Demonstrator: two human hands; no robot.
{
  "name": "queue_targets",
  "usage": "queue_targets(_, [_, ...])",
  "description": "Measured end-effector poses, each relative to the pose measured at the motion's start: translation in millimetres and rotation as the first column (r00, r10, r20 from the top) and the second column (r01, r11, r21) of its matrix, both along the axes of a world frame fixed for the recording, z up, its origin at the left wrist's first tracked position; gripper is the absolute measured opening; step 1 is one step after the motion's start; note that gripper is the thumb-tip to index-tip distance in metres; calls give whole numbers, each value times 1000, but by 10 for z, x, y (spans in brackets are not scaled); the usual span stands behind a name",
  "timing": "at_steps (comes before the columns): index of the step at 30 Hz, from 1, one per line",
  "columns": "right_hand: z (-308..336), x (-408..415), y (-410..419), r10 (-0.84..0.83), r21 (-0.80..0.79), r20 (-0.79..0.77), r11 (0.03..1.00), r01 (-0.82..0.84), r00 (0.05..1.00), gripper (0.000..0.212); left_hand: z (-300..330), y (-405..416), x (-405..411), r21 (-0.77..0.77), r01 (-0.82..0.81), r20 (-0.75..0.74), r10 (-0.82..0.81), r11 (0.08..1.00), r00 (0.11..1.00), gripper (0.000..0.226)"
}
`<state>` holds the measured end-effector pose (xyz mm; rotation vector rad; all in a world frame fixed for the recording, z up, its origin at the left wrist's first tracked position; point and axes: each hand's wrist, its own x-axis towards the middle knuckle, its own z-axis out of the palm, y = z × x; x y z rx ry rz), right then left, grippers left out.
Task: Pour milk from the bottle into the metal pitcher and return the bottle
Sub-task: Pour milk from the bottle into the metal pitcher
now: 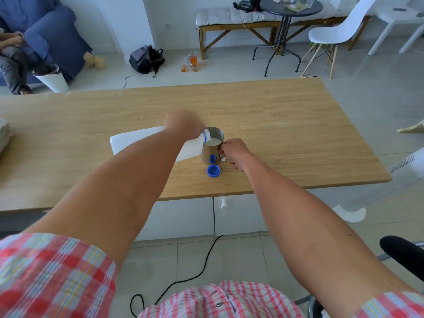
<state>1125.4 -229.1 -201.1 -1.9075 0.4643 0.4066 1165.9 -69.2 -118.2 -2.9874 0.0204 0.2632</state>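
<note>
A white plastic milk bottle [137, 140] is tipped nearly flat, its blue-ringed neck over the rim of the metal pitcher [212, 148]. My left hand [183, 123] grips the bottle near its neck. White milk runs from the mouth into the pitcher, which holds milk. My right hand [235, 152] is closed around the pitcher's handle on its right side. The pitcher stands upright on the wooden table [286, 134]. The bottle's blue cap [213, 171] lies on the table just in front of the pitcher.
A white fan [390, 177] stands off the table's right edge. Beyond the table are a backpack [146, 58], glasses on the floor [191, 63], a round black table [290, 8], a white chair [339, 31] and a seated person [11, 56] at far left. A black cable [195, 271] runs on the floor below.
</note>
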Motion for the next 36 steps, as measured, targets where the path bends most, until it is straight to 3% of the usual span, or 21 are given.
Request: queue_targets(36, [34, -20, 6, -5, 19, -10, 1000, 6, 1000, 27, 16, -12, -6, 9, 3, -8, -3, 1000, 1000, 31])
